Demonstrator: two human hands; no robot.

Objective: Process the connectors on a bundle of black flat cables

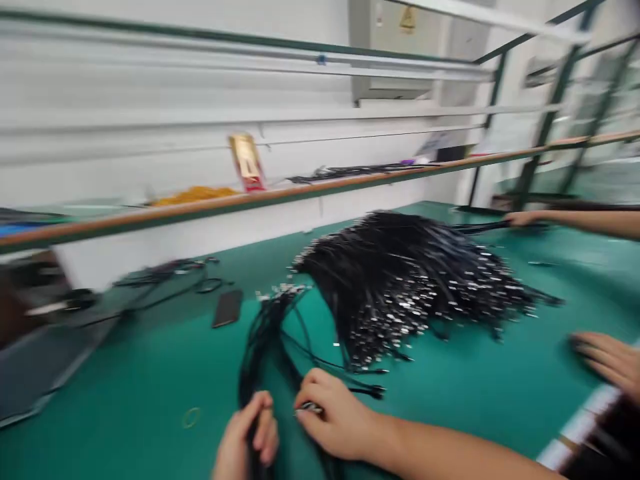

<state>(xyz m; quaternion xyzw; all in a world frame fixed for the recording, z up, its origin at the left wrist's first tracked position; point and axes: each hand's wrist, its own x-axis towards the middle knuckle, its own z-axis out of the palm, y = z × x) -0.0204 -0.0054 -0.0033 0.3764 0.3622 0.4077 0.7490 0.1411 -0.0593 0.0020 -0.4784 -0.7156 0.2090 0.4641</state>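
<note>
My left hand (pixel 250 433) is closed around a bundle of black cables (pixel 254 353) that runs up the green table, its silvery ends fanned at the far tip. Just to its right, my right hand (pixel 335 413) is curled shut on more black cables, with shiny connector tips showing between thumb and fingers. A few single cables (pixel 367 390) stick out past my right hand. Beyond it lies a wide heap of black cables (pixel 395 280) with many metal ends. The picture is blurred by motion.
Another person's hands (pixel 607 360) are at the right, one reaching the heap's far side. A dark phone (pixel 228 308) and a yellow rubber band (pixel 191 418) lie on the green table (pixel 140 393). A shelf (pixel 300 193) spans the back. Loose wires (pixel 170 277) lie back left.
</note>
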